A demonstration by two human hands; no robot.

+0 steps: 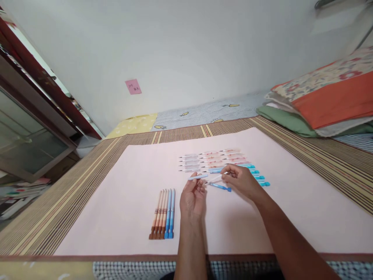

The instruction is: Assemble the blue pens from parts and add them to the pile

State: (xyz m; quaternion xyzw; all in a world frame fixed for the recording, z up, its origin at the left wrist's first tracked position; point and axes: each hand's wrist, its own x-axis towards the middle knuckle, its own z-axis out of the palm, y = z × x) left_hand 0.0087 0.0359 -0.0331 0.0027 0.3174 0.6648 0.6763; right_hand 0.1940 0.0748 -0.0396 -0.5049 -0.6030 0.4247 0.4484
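My left hand (192, 196) pinches a pale blue pen barrel (198, 177) between its fingertips, above a pink sheet (116, 202). My right hand (240, 179) is closed on a thin white pen refill (214, 179), whose tip points toward the barrel. Beside them a blue pen part (220, 187) lies on the sheet. Behind the hands are rows of clear caps (189, 162), pinkish pen parts (224, 157) and blue pen ends (259, 177). Several assembled pens (163, 214), brown and blue, lie side by side at the left.
The pink sheet lies on a striped woven mat (58, 210) over a bed. Folded bedding and pillows (326, 97) are stacked at the right. A glass-fronted cabinet (26, 132) stands at the left. A pink note (133, 86) is stuck on the wall.
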